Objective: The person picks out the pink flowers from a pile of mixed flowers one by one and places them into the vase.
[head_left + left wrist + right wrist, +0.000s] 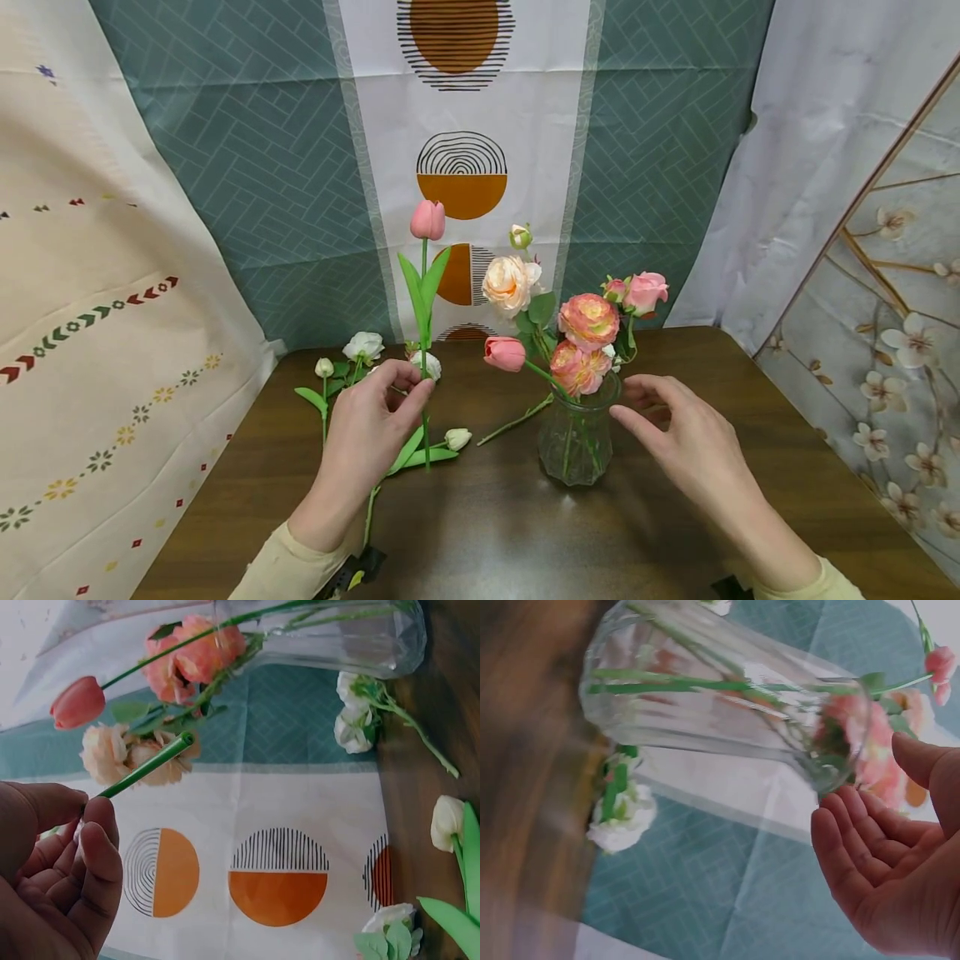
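My left hand (375, 412) pinches the green stem of a pink tulip (427, 221) between thumb and fingers and holds it upright above the table. In the left wrist view, the cut end of the stem (154, 766) sticks out past the fingertips. To its right stands a clear glass vase (576, 450) with another pink tulip (505, 354), coral-pink blooms (588, 322), a pink rose (646, 293) and a peach rose (507, 286). My right hand (678, 429) is beside the vase's rim with its fingers loosely curved and nothing in it. Whether a fingertip touches the glass, I cannot tell.
White roses (363, 347) and white tulips (457, 439) lie on the left of the brown table (480, 533). A loose green stem (516, 420) lies left of the vase. A patterned cloth (247, 167) hangs behind the table's back edge.
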The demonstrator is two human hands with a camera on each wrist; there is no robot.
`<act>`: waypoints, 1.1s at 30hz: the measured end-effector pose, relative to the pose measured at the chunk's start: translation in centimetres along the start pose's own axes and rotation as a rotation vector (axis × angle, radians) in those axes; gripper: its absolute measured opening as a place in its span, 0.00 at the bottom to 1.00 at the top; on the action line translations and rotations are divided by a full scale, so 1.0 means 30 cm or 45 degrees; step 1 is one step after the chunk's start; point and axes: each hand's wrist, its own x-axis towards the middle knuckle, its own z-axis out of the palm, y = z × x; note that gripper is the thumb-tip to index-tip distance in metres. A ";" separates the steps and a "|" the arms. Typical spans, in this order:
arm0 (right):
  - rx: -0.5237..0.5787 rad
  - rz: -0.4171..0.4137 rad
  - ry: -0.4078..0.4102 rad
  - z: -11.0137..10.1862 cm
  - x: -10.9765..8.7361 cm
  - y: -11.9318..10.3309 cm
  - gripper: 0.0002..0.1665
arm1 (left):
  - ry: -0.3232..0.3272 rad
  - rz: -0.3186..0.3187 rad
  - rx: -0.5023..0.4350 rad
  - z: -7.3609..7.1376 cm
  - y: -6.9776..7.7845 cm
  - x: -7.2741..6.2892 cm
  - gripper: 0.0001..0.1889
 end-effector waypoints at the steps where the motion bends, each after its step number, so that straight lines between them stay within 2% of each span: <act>1: 0.007 -0.011 0.008 -0.005 -0.001 -0.009 0.26 | 0.004 0.010 -0.015 0.001 0.004 -0.004 0.05; 8: 0.069 -0.099 0.020 -0.018 -0.014 -0.101 0.16 | 0.005 0.065 -0.131 0.015 0.030 -0.040 0.07; 13: 0.128 -0.179 -0.029 0.003 -0.017 -0.167 0.12 | -0.006 0.089 -0.198 0.028 0.041 -0.064 0.07; 16: 0.146 -0.226 -0.057 0.017 -0.014 -0.198 0.11 | 0.001 0.119 -0.192 0.033 0.050 -0.077 0.09; 21: 0.190 -0.331 -0.082 0.036 -0.007 -0.246 0.12 | 0.047 0.210 -0.153 0.038 0.066 -0.098 0.11; 25: 0.227 -0.414 -0.080 0.050 0.001 -0.284 0.13 | 0.073 0.289 -0.168 0.046 0.082 -0.114 0.12; 33: 0.301 -0.507 -0.085 0.062 0.025 -0.354 0.12 | 0.119 0.463 -0.172 0.072 0.105 -0.135 0.13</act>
